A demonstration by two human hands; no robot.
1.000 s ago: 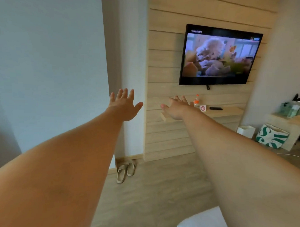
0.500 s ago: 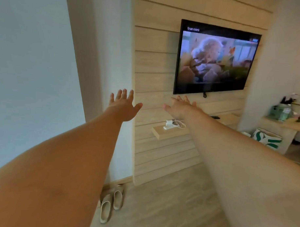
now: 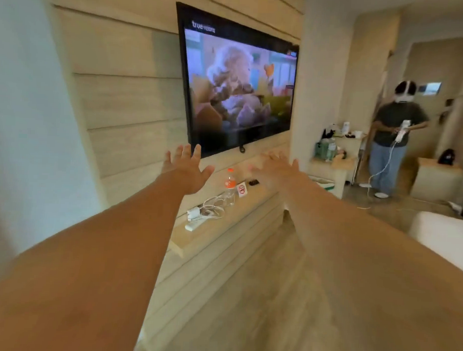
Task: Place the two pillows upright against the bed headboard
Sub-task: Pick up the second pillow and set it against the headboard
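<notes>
Only a corner of the bed (image 3: 443, 235) shows, at 3 o'clock against the right edge of the view. It is white, smooth and softly rounded, lying low and flat just above the pale wood floor (image 3: 260, 307). The rest of it is cut off.

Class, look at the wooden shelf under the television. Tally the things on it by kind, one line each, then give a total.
Water bottle: 1
No-smoking sign: 1
Remote control: 1
White charger with cable: 1, as far as the blur allows
Total: 4
</notes>
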